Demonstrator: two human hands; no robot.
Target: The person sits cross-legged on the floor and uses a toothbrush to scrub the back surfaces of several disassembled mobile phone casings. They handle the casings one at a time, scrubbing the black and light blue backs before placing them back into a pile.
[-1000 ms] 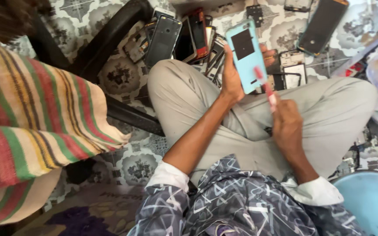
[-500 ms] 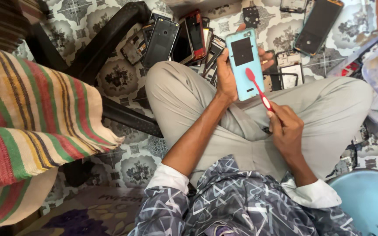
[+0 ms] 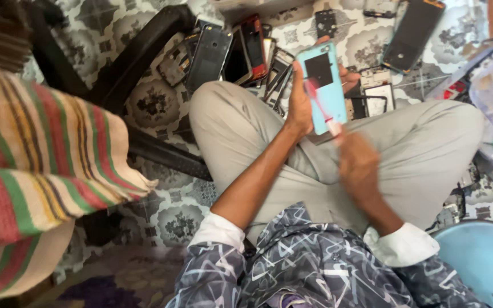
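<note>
I sit cross-legged on a patterned floor. My left hand [image 3: 302, 102] grips a light blue phone shell [image 3: 326, 91] by its edge, held upright above my knees, with a dark square patch on its face. My right hand [image 3: 359, 165], blurred with motion, holds a red and white toothbrush [image 3: 322, 105] whose head rests against the blue shell's surface.
Several dismantled phones and back covers [image 3: 229, 51] lie on the floor beyond my knees, with a dark phone frame [image 3: 409, 34] at the far right. A black chair leg [image 3: 144, 63] runs left. A striped cloth [image 3: 35, 165] hangs left. A blue tub [image 3: 480, 262] sits bottom right.
The toothbrush has moved from the shell's right edge onto its face, with my right hand shifting left and blurring. The left hand keeps its hold on the shell.
</note>
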